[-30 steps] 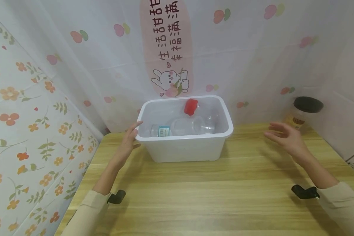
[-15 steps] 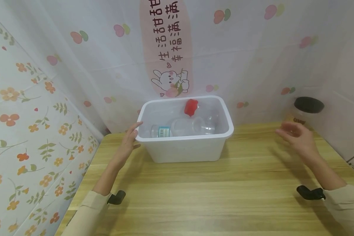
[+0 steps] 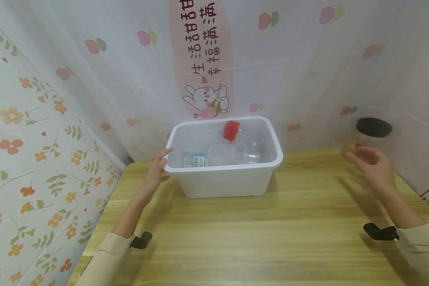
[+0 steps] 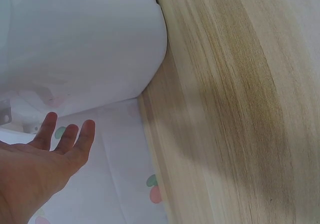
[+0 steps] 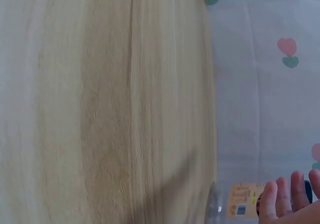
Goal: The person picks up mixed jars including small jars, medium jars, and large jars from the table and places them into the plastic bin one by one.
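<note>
A white plastic bin (image 3: 223, 182) stands at the back of the wooden table, with clear plastic bottles inside. One bottle has a teal label (image 3: 199, 159), and a red cap (image 3: 231, 131) shows near the back wall. My left hand (image 3: 151, 176) touches the bin's left rim, its fingers extended and spread in the left wrist view. At the right stands a clear jar with a black lid (image 3: 373, 127) and an orange label (image 5: 243, 200). In front of it is my right hand (image 3: 375, 171), holding nothing, its fingers loosely bent; contact with the jar cannot be told.
The wooden table (image 3: 236, 238) reaches back to a white curtain (image 3: 307, 87) with fruit prints. A flowered sheet (image 3: 46, 178) hangs along the left side. Another pale wall panel (image 3: 422, 147) borders the right edge.
My right hand has moved to the right, towards the jar, and now covers part of its label. My left hand and the bin have stayed in place.
</note>
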A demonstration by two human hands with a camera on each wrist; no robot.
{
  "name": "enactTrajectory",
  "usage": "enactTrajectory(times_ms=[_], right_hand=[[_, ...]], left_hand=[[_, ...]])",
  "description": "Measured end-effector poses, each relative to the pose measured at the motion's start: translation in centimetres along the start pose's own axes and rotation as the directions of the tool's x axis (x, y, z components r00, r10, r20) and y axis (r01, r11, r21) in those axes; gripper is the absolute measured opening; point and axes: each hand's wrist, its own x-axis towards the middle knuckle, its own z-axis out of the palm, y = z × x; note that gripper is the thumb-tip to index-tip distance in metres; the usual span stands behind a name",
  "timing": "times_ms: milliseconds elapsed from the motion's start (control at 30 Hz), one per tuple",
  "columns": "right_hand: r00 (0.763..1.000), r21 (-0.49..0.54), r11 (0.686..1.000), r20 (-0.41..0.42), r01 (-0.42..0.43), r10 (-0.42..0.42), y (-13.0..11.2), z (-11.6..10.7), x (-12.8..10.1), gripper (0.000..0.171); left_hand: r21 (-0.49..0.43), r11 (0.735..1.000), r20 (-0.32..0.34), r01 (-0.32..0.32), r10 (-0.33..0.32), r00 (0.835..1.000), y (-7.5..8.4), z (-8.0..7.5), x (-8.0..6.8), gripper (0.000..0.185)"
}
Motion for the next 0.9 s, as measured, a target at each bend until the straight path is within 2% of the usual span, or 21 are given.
enactTrajectory(times_ms=[167, 267, 333, 433, 500, 600, 700, 900], right_hand=[[0.991, -0.006, 0.996, -0.103, -0.089, 0.088, -0.1, -0.5, 0.4, 0.027], [0.970, 0.036, 0.986, -0.180, -0.162, 0.166, -0.3, -0.5, 0.9, 0.032], [0.947, 0.039, 0.977, -0.239, -0.210, 0.213, -0.4, -0.4, 1.4, 0.041], [0.919, 0.011, 0.964, -0.298, -0.266, 0.257, -0.6, -0.2, 2.0, 0.064], [0.915, 0.013, 0.959, -0.297, -0.282, 0.273, -0.8, -0.1, 2.3, 0.082], [0.923, 0.042, 0.962, -0.273, -0.270, 0.271, -0.9, 0.0, 3.1, 0.100], [0.927, 0.083, 0.963, -0.261, -0.258, 0.271, -0.7, 0.0, 4.0, 0.109], [0.917, 0.070, 0.957, -0.275, -0.280, 0.288, 0.0, 0.0, 6.1, 0.118]], left_hand=[[-0.003, 1.000, 0.000, -0.003, 0.003, 1.000, 0.0, 0.0, -0.1, 0.052], [0.000, 1.000, -0.002, -0.002, 0.002, 1.000, -0.1, -0.1, -0.1, 0.051], [0.000, 1.000, -0.003, -0.004, 0.004, 1.000, -0.1, 0.0, -0.1, 0.052], [0.001, 1.000, -0.006, -0.005, 0.005, 1.000, -0.1, 0.0, -0.1, 0.052], [0.000, 1.000, -0.006, -0.006, 0.006, 1.000, -0.1, 0.0, -0.1, 0.051], [0.003, 1.000, -0.007, -0.006, 0.006, 1.000, -0.2, 0.0, 0.1, 0.051], [0.006, 1.000, -0.007, -0.009, 0.009, 1.000, -0.2, -0.1, 0.1, 0.051], [0.002, 1.000, -0.005, -0.008, 0.008, 1.000, -0.5, -0.2, 0.2, 0.051]])
